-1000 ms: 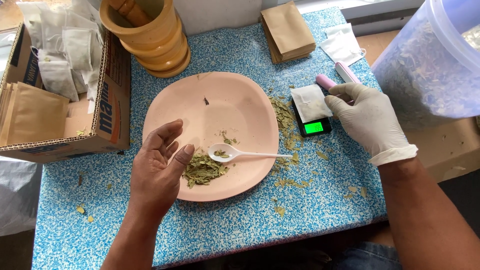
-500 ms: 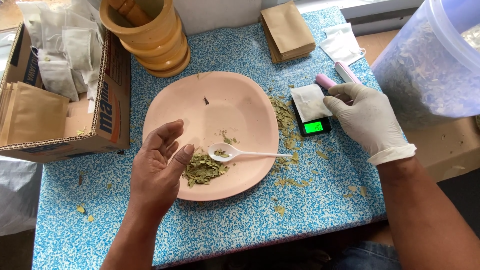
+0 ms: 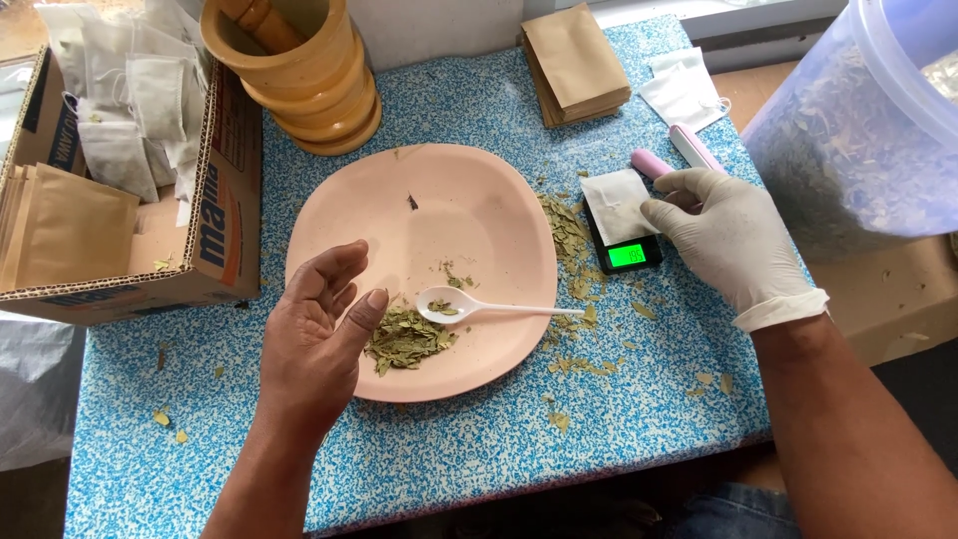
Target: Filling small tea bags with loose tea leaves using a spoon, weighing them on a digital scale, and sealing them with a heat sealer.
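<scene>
Head view: looks down on a blue-speckled desk (image 3: 419,469) that fills most of the frame.
Left hand: the bare left hand (image 3: 317,344) rests at the lower left edge of the pink plate (image 3: 479,210), palm up, its grip apart with the fingers loosely curled and nothing held.
Dried leaves: a small heap of dried green leaves (image 3: 404,339) lies on the plate just right of the left thumb, near the centre of the frame.
Spoon: a white plastic spoon (image 3: 479,306) lies on the plate, bowl beside the heap with a few leaf bits in it, handle pointing right over the rim.
Right hand: the right hand (image 3: 733,240), in a white glove, sits right of centre; its grip is pinched together on the right edge of the white paper sachet (image 3: 614,200).
Sachet: it lies on top of the small black scale (image 3: 624,235), whose green display glows at its near end.
Loose leaves: more leaf bits (image 3: 569,235) are scattered on the desk between plate and scale.
Pink tool: a pink and white slim device (image 3: 679,155) lies just above the gloved fingers.
Upper frame: a wooden mortar (image 3: 299,80) at top centre-left, a stack of brown paper pouches (image 3: 577,60) at top centre.
Left edge: a cardboard box (image 3: 225,200) holding sachets and brown pouches.
Upper right: a large clear plastic tub (image 3: 858,130) of dried herb.
</scene>
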